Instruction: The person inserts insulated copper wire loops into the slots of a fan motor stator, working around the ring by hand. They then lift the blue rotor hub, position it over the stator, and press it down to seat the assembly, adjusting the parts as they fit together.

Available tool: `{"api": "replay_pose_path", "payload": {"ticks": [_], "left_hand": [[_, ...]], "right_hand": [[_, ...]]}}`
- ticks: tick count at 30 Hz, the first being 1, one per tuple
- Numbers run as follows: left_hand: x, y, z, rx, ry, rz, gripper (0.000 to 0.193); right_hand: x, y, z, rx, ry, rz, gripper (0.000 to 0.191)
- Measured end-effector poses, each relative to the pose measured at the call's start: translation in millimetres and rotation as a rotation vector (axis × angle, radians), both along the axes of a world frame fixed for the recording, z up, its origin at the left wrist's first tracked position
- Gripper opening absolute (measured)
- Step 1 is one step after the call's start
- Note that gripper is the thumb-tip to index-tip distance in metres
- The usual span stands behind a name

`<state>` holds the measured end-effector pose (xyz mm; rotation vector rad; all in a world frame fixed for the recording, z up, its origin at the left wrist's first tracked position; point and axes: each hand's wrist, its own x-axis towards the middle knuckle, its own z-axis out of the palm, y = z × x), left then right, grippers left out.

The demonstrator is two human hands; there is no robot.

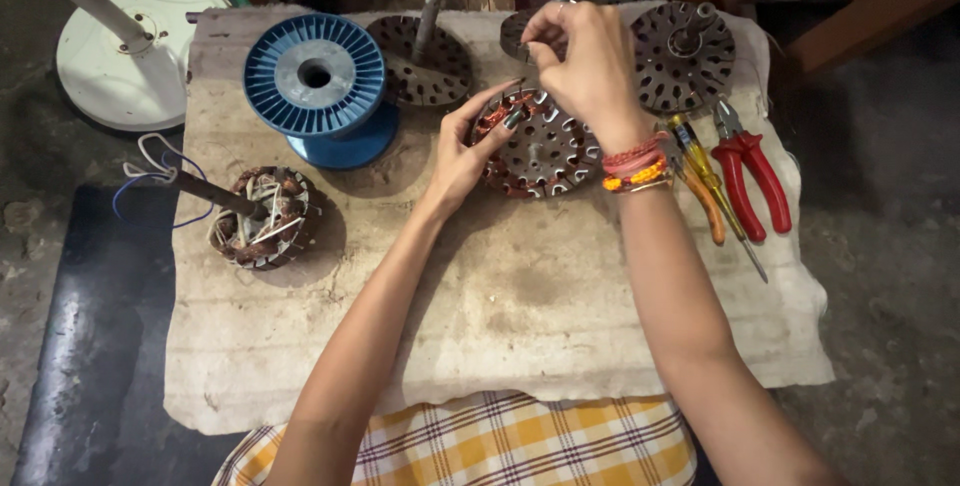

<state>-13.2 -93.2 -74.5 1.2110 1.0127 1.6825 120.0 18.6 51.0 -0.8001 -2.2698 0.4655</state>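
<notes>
A round slotted metal stator core [545, 151] with copper winding on its left side lies on a cloth-covered board [520, 316]. My left hand [468, 151] grips the core's left rim, thumb on the wound coils. My right hand [585, 61] hovers above the core with fingertips pinched together, apparently on a thin copper wire that is barely visible. Red and orange bangles circle my right wrist.
A blue plastic spool [318, 81] stands at the back left. A wound stator with a shaft [262, 216] lies left. Two more slotted cores [425, 56] [683, 56] sit at the back. Red-handled pliers [750, 171] and a yellow screwdriver [705, 181] lie right. White fan base [125, 46] on the floor.
</notes>
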Motion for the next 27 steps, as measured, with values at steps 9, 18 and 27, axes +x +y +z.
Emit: {"api": "replay_pose_path", "payload": {"ticks": [9, 18, 27], "left_hand": [[6.2, 0.5, -3.3, -0.013, -0.064, 0.017, 0.05], [4.4, 2.4, -8.7, -0.011, -0.013, 0.052, 0.049], [2.8, 5.0, -13.9, -0.022, -0.011, 0.064, 0.046]], "right_hand": [[-3.7, 3.5, -3.5, -0.327, 0.243, 0.421, 0.012], [13.8, -13.5, 23.7, -0.404, -0.176, 0.28, 0.033], [13.1, -20.5, 24.8, -0.024, -0.282, 0.201, 0.017]]}}
